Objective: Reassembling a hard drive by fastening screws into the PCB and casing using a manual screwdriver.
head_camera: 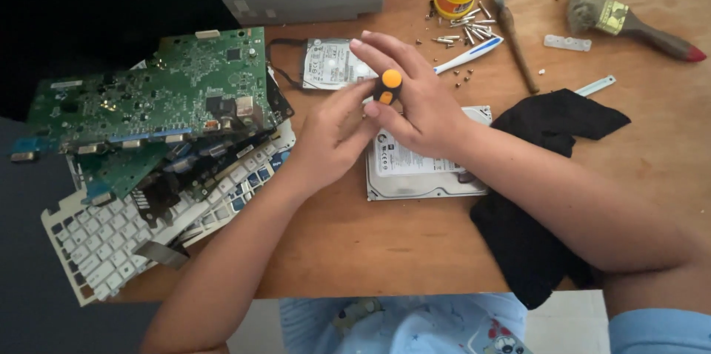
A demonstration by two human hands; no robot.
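The right hand (pixel 418 98) is closed around a small black-and-orange screwdriver (pixel 387 86), held upright above the large hard drive (pixel 415 169) on the table (pixel 355 243). The left hand (pixel 329 139) pinches the screwdriver's lower end with its fingertips. A smaller hard drive (pixel 333 64) lies just behind, beside stacked green circuit boards (pixel 155 95).

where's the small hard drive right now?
Head view, upper centre of the table: the small hard drive lies between the green circuit board and the right hand, just beyond the left hand's fingers.
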